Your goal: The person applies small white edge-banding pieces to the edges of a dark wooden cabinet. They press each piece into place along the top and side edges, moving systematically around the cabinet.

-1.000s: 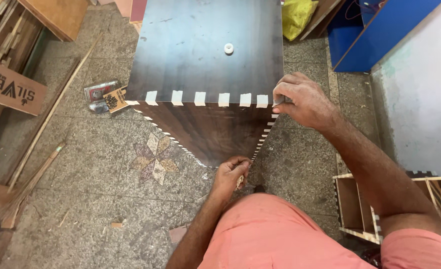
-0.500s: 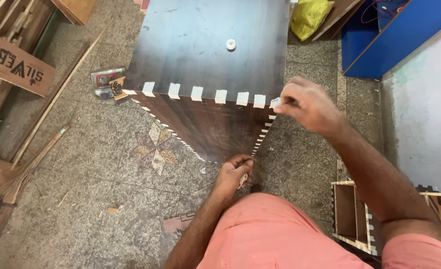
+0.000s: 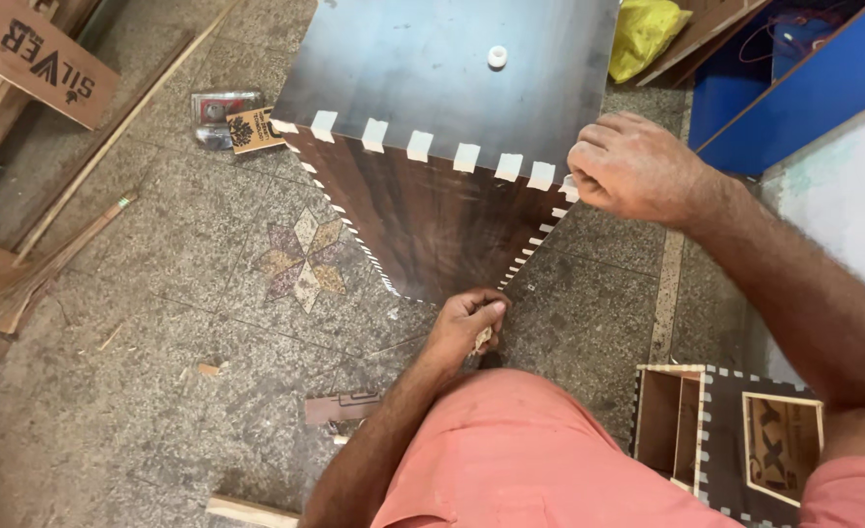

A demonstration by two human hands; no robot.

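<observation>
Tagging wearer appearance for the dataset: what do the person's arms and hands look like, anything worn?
Both arms are bare as far as the head view shows: no sleeves, gloves, watch or rings visible. The left hand and right hand are bare, with hair on the forearms. The only clothing in view is salmon-pink shorts.

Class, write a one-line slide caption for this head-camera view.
Left hand at the lower corner and right hand at the top corner of a dark finger-jointed wooden box on a stone floor.
</observation>
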